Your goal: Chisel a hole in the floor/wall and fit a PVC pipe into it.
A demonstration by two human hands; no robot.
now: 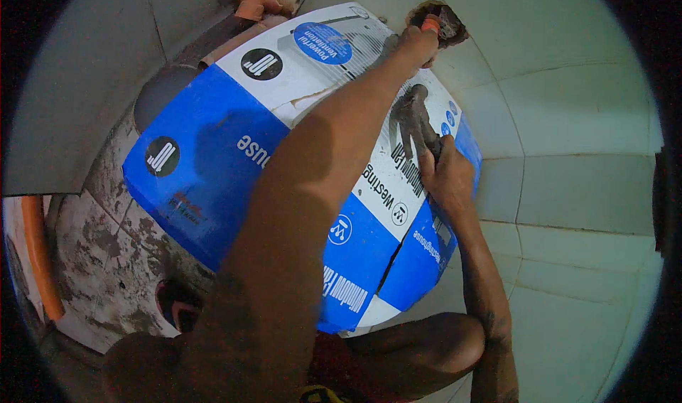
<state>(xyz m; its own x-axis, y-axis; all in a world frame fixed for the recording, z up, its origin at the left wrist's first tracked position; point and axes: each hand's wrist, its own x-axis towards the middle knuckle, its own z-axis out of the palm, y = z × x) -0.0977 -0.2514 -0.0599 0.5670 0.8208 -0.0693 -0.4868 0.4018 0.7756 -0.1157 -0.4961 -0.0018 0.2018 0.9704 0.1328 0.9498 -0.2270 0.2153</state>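
My left hand [420,45] reaches far forward to a rough, dark hole [452,28] broken into the pale tiled wall. Its fingers are closed around an orange pipe piece [430,23] at the hole's edge. Nearer to me, my right hand [452,172] is closed on a grimy dark grey tool [414,119] with a rounded end and two long parts, resembling pliers; its exact kind is unclear. Under both arms lies a blue and white cardboard fan box [199,183], creased and split along one fold.
Orange pipe fittings [261,3] lie beyond the cardboard at the far left. Another orange pipe [39,257] stands at the left edge. A grey panel [64,97] rises on the left over a stained floor [92,261]. Light green tiles [582,190] cover the right side. My bent knee [455,342] is close in front.
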